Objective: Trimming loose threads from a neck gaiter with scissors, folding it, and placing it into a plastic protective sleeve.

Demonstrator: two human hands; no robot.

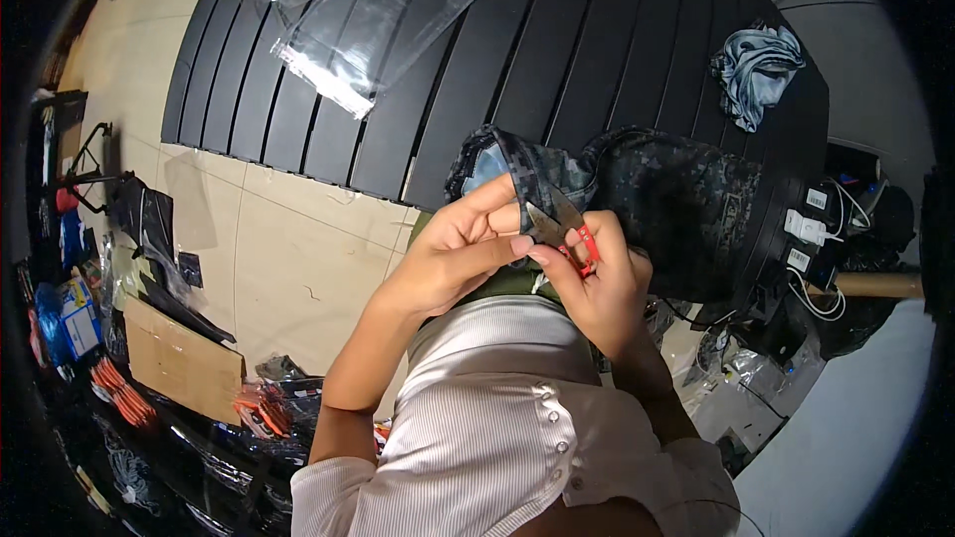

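A dark camouflage cloth piece [676,204], tube-like with a hemmed opening at its left end, lies over the near edge of the black table. My left hand [448,254] pinches the hem of that opening between bent fingers and thumb. In my right hand [605,298] is a small pair of scissors [587,244] with red handles, my fingers wrapped round them. Their metal blades point up and left, at the cloth edge beside my left fingertips. Whether the blades touch a thread cannot be made out. Both thumbs nearly meet in front of the hem.
Clear plastic bags [368,25] lie across the far left of the slatted black table [497,50]. A crumpled grey-and-white patterned cloth [758,70] rests at the far right. White plugs and cables [811,229] sit off the right edge. Cardboard [184,358] and packets cover the lower-left floor.
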